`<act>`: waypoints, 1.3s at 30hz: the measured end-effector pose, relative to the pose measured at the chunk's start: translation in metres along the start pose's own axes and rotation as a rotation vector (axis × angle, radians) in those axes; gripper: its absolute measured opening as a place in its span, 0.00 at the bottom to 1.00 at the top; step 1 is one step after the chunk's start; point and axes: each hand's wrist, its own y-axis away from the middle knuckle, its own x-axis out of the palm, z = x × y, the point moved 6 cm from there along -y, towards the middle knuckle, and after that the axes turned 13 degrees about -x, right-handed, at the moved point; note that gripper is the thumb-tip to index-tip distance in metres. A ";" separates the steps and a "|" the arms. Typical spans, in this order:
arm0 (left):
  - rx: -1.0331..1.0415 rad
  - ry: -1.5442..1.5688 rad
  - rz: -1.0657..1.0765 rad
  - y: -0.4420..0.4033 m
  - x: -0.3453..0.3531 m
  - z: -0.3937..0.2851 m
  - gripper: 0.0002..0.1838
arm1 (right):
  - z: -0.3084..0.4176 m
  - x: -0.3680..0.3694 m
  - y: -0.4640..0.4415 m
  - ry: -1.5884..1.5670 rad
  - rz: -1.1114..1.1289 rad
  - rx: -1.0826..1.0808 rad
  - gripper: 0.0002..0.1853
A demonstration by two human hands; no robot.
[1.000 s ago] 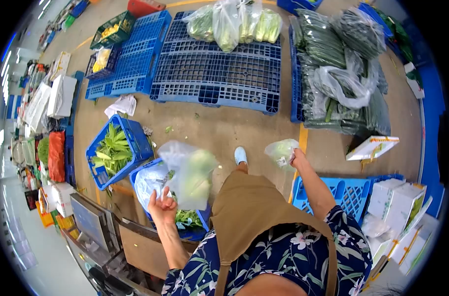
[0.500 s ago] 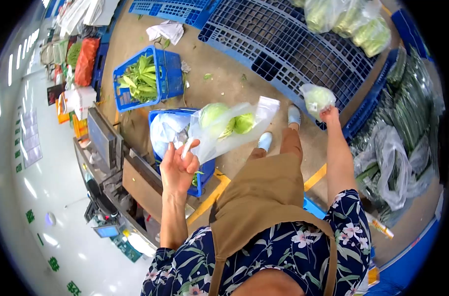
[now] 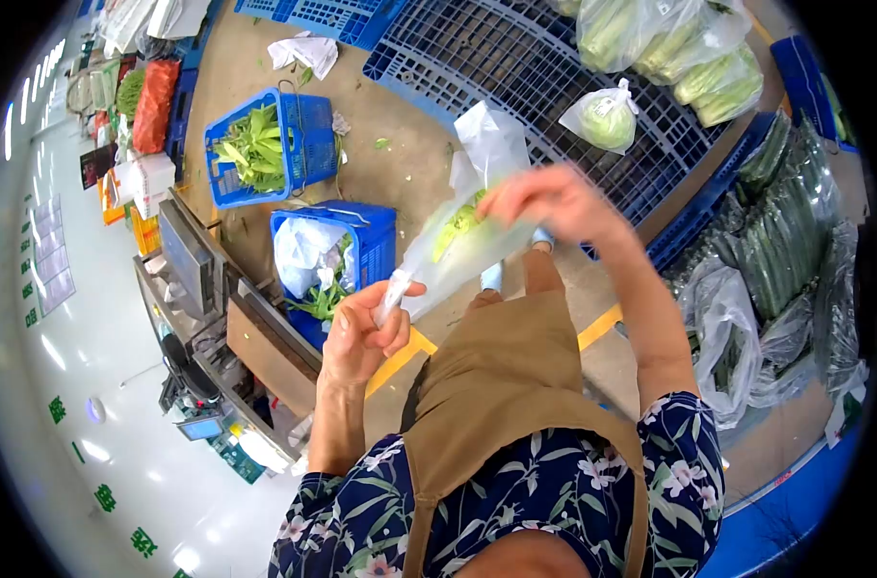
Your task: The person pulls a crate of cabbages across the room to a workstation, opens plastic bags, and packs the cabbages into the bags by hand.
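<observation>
My left hand (image 3: 369, 332) is closed on the twisted end of a clear plastic bag (image 3: 462, 265), in front of my apron. Through the film shows a light green leafy vegetable (image 3: 458, 229), perhaps a cabbage; its exact kind is unclear. A loose whitish part of the bag spreads upward beyond it. My right hand (image 3: 559, 207) is at the upper side of the bag, its fingers smeared by motion, so its grip is unclear. Farther off, a tied bag with a pale green cabbage (image 3: 609, 125) rests on the blue plastic pallet (image 3: 515, 58).
Two blue crates stand on the floor at left, one with leafy greens (image 3: 255, 149), one with plastic bags (image 3: 308, 252) and greens. More bagged vegetables (image 3: 713, 82) lie on the pallet. Wrapped long green vegetables (image 3: 785, 250) are piled at right. A desk with a monitor (image 3: 190, 260) is at left.
My right hand has let go of the bagged cabbage, now on the pallet, and moved left to the bag at my left hand. That bag now slants more upward.
</observation>
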 end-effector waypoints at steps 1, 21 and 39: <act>-0.009 -0.023 0.043 0.001 0.011 -0.003 0.50 | -0.007 0.029 -0.005 0.024 0.160 0.061 0.08; 0.034 0.256 0.374 0.047 0.049 0.003 0.59 | -0.135 0.055 0.091 0.552 0.002 0.533 0.20; 0.274 0.744 -0.001 0.133 -0.072 0.028 0.54 | -0.191 0.164 0.010 0.647 0.137 0.123 0.07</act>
